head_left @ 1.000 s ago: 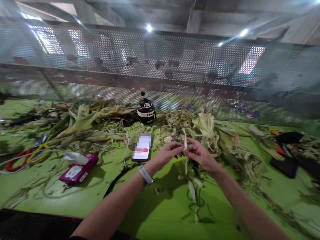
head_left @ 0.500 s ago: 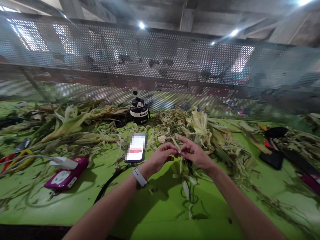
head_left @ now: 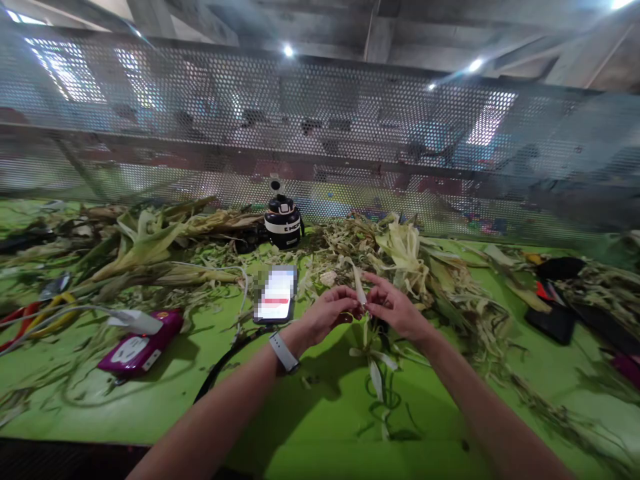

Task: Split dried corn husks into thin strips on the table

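Note:
Over the green table (head_left: 350,407), my left hand (head_left: 331,312) and my right hand (head_left: 393,308) meet with fingertips pinched together. Between them is a pale strip of corn husk (head_left: 359,285), its upper end pointing up and away. Both hands grip its lower end. Below the fingers hangs or lies a husk piece with several pale petal-like strips (head_left: 376,379); how it joins the held strip is hidden. Left of my left hand lies a lit phone (head_left: 276,293). A pile of husks (head_left: 403,250) sits just beyond my right hand.
A black bottle (head_left: 283,225) stands at the back before a perforated metal screen (head_left: 320,107). At left are a purple power bank (head_left: 137,350) with a cable, scissors (head_left: 47,320) and long husks (head_left: 145,253). A dark phone-like object (head_left: 550,320) lies at right.
The pale husk strip now shows more fully, standing up between my fingers. Both hands stay pinched close together. The whole view has shifted slightly.

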{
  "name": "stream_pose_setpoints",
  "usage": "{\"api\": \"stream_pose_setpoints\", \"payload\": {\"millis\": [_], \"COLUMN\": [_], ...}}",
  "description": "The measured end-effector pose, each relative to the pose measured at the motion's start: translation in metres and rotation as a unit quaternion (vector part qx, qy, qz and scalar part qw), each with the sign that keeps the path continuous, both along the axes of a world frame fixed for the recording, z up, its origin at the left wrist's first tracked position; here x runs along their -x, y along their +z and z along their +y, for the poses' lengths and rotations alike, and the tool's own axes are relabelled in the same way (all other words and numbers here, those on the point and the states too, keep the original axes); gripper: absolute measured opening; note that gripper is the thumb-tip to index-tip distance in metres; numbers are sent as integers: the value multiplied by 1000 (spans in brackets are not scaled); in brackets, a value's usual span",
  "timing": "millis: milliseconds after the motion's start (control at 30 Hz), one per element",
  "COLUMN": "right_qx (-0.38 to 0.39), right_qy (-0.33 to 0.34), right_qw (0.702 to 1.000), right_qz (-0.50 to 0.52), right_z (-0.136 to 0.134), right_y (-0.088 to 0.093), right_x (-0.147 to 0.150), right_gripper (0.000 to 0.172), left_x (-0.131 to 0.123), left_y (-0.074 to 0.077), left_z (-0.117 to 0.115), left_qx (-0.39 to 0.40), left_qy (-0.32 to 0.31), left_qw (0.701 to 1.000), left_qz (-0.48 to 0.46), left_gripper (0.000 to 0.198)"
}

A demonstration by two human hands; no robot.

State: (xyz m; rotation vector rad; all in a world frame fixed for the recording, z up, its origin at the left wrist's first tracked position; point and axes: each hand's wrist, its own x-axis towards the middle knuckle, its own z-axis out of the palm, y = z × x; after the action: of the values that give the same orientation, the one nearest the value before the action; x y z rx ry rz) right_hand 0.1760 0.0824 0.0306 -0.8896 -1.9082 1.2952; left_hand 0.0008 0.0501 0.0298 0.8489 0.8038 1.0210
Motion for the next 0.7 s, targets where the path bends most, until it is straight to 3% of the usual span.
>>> {"api": "stream_pose_setpoints", "payload": {"millis": [333,433,533,633,700], "right_qx": [-15,-103,-254,-357,-389], "right_qy": [-16,-51,-94,-75,-54], "right_qw": [1000,993,962,927,913], "right_qz": [-12,-15,-45,-86,-112], "right_z": [0,-1,-2,-4,-5], "right_y": [-2,-2,0,3,3], "right_x": [1,1,-1,-1,-1], "right_gripper": [52,45,29,14,15], "left_x": [-3,-1,0,0,-2], "left_y": [1,2,3,5,7], "left_z": [2,3,5,5,4], "left_qx": [66,83,101,123,130], "left_qy": [40,41,47,48,46], "left_qw": [993,989,985,983,983], "left_qz": [-92,-116,-130,-127,-121], "left_gripper": [8,7,12,15,15]}}
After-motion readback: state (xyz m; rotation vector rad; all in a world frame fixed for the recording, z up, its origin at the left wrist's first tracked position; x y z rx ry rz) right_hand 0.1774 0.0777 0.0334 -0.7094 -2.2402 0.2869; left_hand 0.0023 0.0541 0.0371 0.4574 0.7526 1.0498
